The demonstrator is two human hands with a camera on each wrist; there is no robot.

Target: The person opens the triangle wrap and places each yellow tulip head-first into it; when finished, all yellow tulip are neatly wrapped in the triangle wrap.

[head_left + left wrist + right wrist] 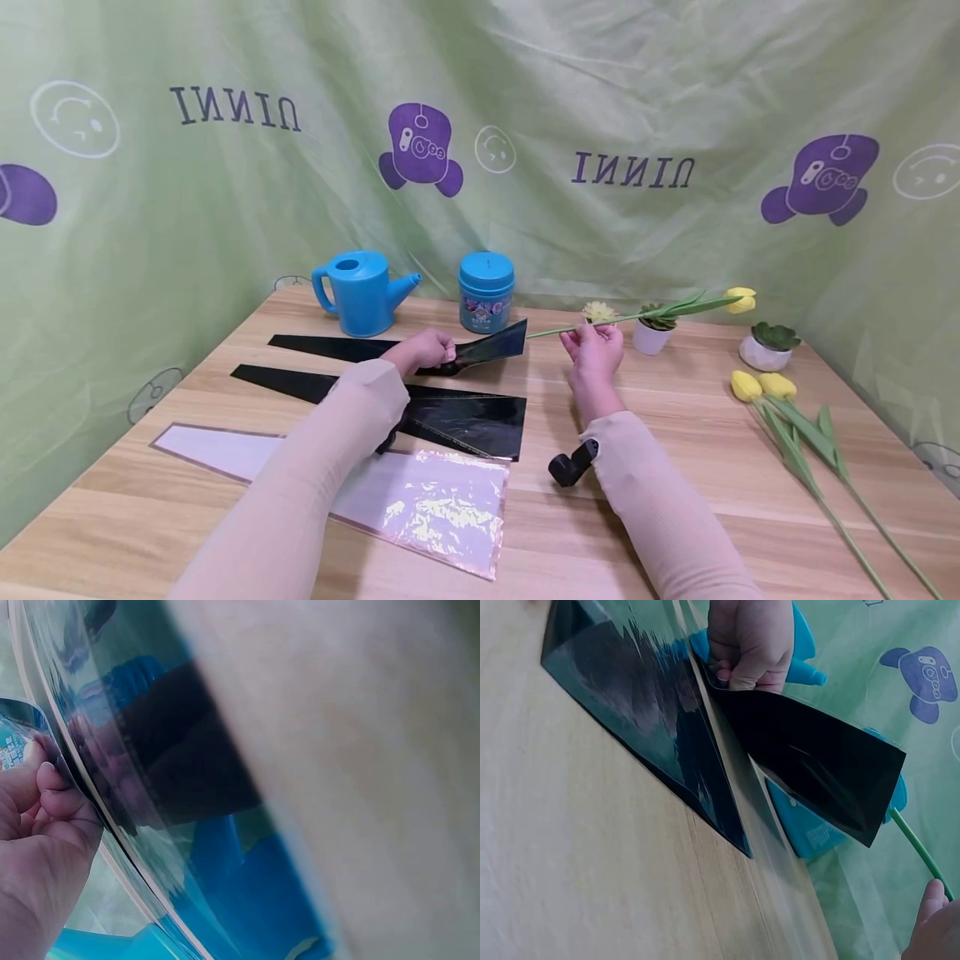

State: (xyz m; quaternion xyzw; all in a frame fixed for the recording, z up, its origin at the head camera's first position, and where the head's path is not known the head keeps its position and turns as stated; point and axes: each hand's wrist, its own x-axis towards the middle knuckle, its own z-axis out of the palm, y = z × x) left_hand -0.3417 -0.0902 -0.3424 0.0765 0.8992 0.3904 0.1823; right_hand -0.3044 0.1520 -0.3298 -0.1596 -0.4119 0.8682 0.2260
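My left hand [423, 350] pinches the wide end of a glossy black wrapping sheet [491, 343] and lifts it off the table; in the right wrist view that hand [750, 641] grips the raised black sheet [817, 765]. The left wrist view shows the fingers [52, 802] curled on the sheet's edge [112, 817]. My right hand [594, 346] pinches the green stem of a yellow tulip [741, 300] held level, its stem end pointing at the lifted sheet. A second black sheet [457, 421] and a pink-edged clear sheet [420, 500] lie flat nearer me.
A blue watering can [363, 292] and a blue jar [486, 292] stand at the back of the wooden table [675, 417]. Two small potted succulents [768, 346] sit at back right. Two more yellow tulips [780, 417] lie at the right. Green cloth hangs behind.
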